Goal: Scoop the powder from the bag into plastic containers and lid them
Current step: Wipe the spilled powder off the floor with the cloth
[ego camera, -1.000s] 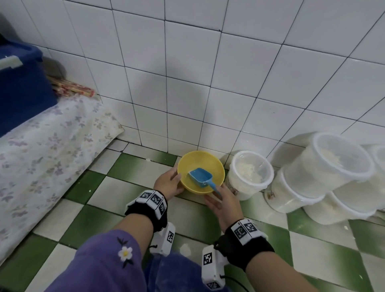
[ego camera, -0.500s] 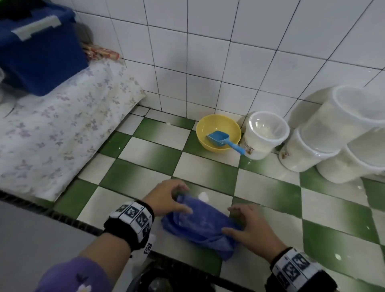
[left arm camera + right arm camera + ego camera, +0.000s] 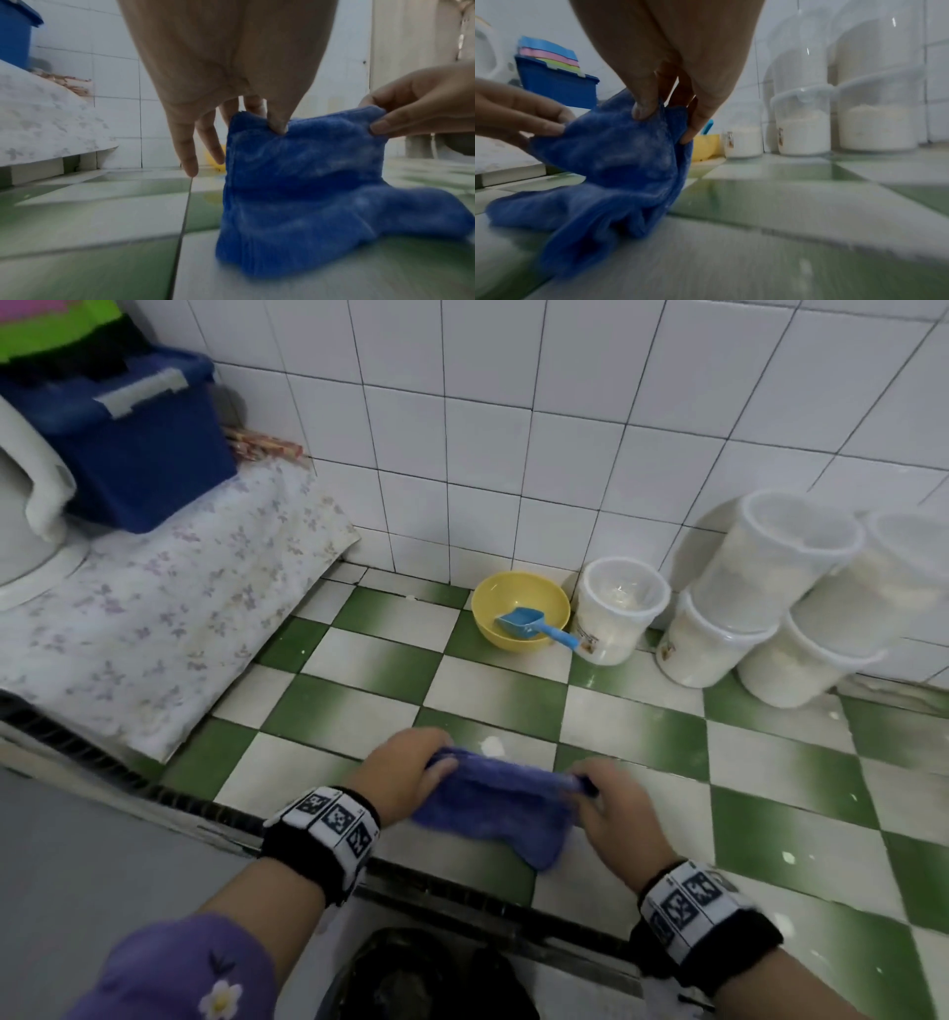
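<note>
Blue cloth: pinched at its corners by left hand and right hand, long axis spanning between them (lower edge apparently dragging the floor), containers well beyond the fingertips.

Both forearms reach forward and down, each wrist wrapped in a black band carrying black-and-white square markers, and a purple sleeve covers the left upper arm. The left hand pinches one top corner of a blue cloth between thumb and two fingers, while its other fingers hang straight down, apart from the cloth. The right hand pinches the opposite top corner with curled fingers and thumb, so the two hands hold the cloth's upper edge stretched between them, knuckles up.
</note>
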{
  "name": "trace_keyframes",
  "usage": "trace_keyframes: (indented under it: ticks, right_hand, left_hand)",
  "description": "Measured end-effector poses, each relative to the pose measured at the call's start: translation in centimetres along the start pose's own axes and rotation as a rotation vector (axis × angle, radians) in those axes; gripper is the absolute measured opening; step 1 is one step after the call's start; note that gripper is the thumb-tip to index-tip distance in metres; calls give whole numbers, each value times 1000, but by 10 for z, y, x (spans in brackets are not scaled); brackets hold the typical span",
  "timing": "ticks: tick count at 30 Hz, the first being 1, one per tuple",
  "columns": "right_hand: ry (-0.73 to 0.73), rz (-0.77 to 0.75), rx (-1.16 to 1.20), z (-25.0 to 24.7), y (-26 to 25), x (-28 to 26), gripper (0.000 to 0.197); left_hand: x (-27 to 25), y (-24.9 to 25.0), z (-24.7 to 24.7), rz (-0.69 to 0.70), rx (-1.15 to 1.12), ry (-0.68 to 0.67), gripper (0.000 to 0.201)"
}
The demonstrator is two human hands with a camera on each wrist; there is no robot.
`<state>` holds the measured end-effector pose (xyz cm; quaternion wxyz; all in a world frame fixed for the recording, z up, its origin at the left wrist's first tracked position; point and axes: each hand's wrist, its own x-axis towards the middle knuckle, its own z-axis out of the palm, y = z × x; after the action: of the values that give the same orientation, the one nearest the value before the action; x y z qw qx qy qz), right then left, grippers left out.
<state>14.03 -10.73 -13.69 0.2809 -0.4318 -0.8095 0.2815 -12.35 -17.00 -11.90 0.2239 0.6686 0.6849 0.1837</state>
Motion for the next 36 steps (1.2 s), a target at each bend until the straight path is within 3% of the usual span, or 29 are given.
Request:
trace_keyframes:
  ticks: [3, 6, 9, 12, 14, 16, 25, 27, 31, 36]
  right_hand:
    - [44, 32, 89, -19, -14, 25, 13]
    - [119, 152, 211, -32, -17, 49, 25]
    - [69, 379, 205, -27, -8, 75, 14]
    - [-96, 616, 16, -13, 17, 84, 45]
    - [-177, 720, -54, -5, 30, 77, 55]
    - [-244, 752, -75, 4, 38, 68, 51]
    - [-279, 807, 210, 25, 25, 76, 26]
    - [-227, 730, 234, 11, 17, 82, 21]
    - [-119, 661, 496, -23, -3, 88, 18]
    - [-70, 579, 487, -39, -15, 82, 38]
  left_hand:
    - [12, 18, -24, -73, -34, 21, 16]
    - [31, 23, -41, -122, -150, 41, 9]
    - [57, 15, -35, -286, -226, 54, 30]
    - [67, 0, -13, -493, -176, -6, 60]
    - [64, -14, 4, -636, -158, -52, 64]
    - [59, -24, 18, -714, -173, -116, 60]
    - [63, -10, 21, -704, -382, -227, 45]
    - [61, -11, 4, -664, -498, -153, 42]
    - [53, 1, -34, -543, -612, -15, 26]
    - [40, 3, -43, -402, -601, 233, 41]
